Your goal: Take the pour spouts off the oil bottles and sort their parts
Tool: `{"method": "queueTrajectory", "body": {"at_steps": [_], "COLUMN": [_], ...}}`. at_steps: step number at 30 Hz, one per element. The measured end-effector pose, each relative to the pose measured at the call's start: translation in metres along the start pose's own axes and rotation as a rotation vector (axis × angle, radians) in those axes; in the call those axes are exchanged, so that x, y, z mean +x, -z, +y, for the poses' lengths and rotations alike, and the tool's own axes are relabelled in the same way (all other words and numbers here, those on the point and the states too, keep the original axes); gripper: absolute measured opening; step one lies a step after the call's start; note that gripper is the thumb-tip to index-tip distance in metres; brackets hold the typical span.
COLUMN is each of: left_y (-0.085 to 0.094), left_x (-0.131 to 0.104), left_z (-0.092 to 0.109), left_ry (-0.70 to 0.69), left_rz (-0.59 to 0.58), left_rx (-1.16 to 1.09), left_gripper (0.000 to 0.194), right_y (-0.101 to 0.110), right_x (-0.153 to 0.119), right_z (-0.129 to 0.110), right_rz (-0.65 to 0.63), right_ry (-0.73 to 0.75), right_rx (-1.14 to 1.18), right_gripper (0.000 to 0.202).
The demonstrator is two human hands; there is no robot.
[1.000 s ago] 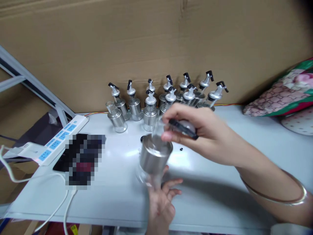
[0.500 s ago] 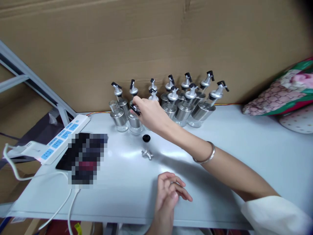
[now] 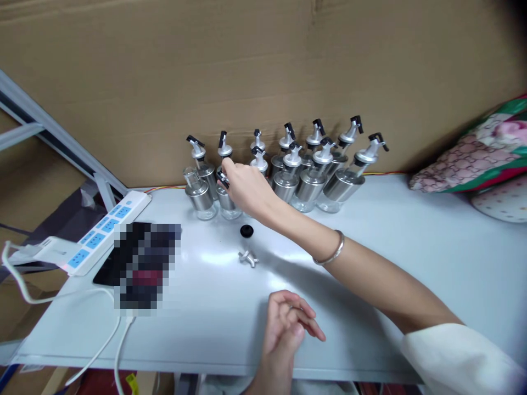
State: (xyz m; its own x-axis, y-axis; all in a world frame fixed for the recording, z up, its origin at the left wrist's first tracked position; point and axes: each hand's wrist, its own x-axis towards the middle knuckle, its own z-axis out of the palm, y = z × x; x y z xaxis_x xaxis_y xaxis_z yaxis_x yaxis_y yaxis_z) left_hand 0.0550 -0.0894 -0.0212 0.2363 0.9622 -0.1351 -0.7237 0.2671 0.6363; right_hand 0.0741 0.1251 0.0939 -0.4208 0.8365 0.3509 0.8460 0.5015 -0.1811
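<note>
My right hand reaches across the table, its fingers closed round a pour spout with a black flip lid. It is at the top of a glass oil bottle with a steel sleeve; my hand hides the neck. To the left stands a similar bottle with a bare glass neck. Near the table's front edge my left hand rests palm up, fingers loosely apart, holding nothing. Between the hands lie a black round stopper and a small silver spout piece.
Several oil bottles with spouts fitted, such as the rightmost one, stand in rows against a cardboard wall. On the left lie a power strip, a partly blurred dark tablet and white cables. Patterned fabric sits at the right.
My right hand has shifted very slightly left and up, still on the spout at the bottle's top. My left hand stays nearly in place. The view has moved a little.
</note>
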Motion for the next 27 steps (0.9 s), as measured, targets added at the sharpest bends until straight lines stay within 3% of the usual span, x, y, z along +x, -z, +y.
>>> {"method": "queueTrajectory", "body": {"at_steps": [6, 8, 12, 16, 18, 24, 27], "left_y": [0.006, 0.009, 0.009, 0.002, -0.001, -0.011, -0.012], "left_x": [-0.002, -0.004, -0.005, -0.002, -0.003, 0.010, 0.028], "left_z": [0.003, 0.010, 0.025, 0.036, 0.046, 0.098, 0.101], "left_ry": [0.005, 0.003, -0.082, -0.372, -0.400, -0.283, -0.021], "left_rz": [-0.054, -0.110, -0.284, -0.171, -0.205, -0.466, -0.316], "left_rx": [0.150, 0.307, 0.738, 1.114, 1.250, 1.573, 1.532], "left_gripper": [0.041, 0.039, 0.030, 0.039, 0.036, 0.029, 0.035], "right_y": [0.006, 0.014, 0.025, 0.020, 0.013, 0.004, 0.004], "right_x": [-0.018, -0.038, -0.092, -0.140, -0.155, -0.167, -0.165], "right_z": [0.007, 0.015, 0.035, 0.048, 0.051, 0.053, 0.050], "right_rz": [0.067, 0.117, 0.068, -0.014, -0.067, -0.172, -0.218], "right_ry": [0.035, 0.030, 0.055, -0.178, -0.282, -0.454, -0.455], "right_rx": [0.140, 0.307, 0.565, 0.621, 0.700, 0.952, 1.061], "right_gripper": [0.024, 0.017, 0.022, 0.027, 0.027, 0.024, 0.025]}}
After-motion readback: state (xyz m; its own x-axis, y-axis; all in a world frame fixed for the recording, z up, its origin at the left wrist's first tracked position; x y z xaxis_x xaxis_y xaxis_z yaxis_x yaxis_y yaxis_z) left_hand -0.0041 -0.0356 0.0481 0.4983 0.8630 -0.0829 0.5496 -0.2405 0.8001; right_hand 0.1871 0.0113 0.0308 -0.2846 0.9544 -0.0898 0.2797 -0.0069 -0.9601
